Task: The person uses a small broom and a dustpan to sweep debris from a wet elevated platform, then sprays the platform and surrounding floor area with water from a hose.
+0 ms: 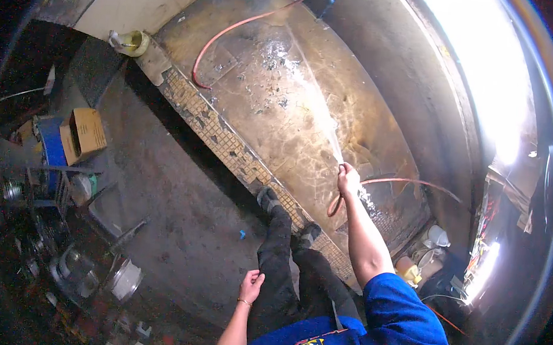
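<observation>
My right hand grips the end of a reddish hose with its arm stretched forward. A white jet of water shoots from the hose end onto the wet, brown-stained basin floor, splashing toward its far part. Below the hand the hose bends in a loop, and a length of it runs right to the basin wall. My left hand hangs beside my thigh, fingers loosely curled, with nothing seen in it. My feet are at the low tiled ledge along the basin.
Another hose length curves over the far basin floor. A pale bucket stands at the ledge's far end. Left are a cardboard box and a metal frame. Plastic containers sit at right, below a bright lamp.
</observation>
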Action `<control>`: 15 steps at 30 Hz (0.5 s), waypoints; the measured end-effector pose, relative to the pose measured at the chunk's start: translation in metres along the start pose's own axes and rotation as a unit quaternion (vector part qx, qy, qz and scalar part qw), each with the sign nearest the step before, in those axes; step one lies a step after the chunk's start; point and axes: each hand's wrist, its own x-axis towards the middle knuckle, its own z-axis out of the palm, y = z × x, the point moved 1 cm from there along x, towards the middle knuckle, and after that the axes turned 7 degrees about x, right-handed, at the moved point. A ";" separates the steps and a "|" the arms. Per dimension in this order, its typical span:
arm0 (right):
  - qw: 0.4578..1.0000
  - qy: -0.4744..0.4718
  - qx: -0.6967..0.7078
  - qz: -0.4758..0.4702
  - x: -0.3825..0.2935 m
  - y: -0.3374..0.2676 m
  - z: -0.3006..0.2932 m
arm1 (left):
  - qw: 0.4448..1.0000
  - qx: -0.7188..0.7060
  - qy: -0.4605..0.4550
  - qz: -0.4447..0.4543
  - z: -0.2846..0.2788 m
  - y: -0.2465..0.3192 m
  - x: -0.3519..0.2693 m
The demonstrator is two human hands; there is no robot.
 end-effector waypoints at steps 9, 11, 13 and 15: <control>0.992 -0.035 -0.101 0.061 -0.017 0.045 -0.007 | 0.999 0.034 0.012 0.003 0.009 -0.005 0.000; 0.987 -0.072 -0.125 0.077 -0.031 0.069 -0.009 | 0.998 0.055 0.016 -0.013 0.011 -0.007 -0.001; 0.973 -0.112 -0.131 0.150 -0.047 0.091 -0.004 | 1.000 0.024 0.017 0.005 0.013 -0.010 0.001; 0.975 -0.128 -0.150 0.101 -0.062 0.106 0.002 | 1.000 0.018 0.019 0.015 0.015 -0.012 0.001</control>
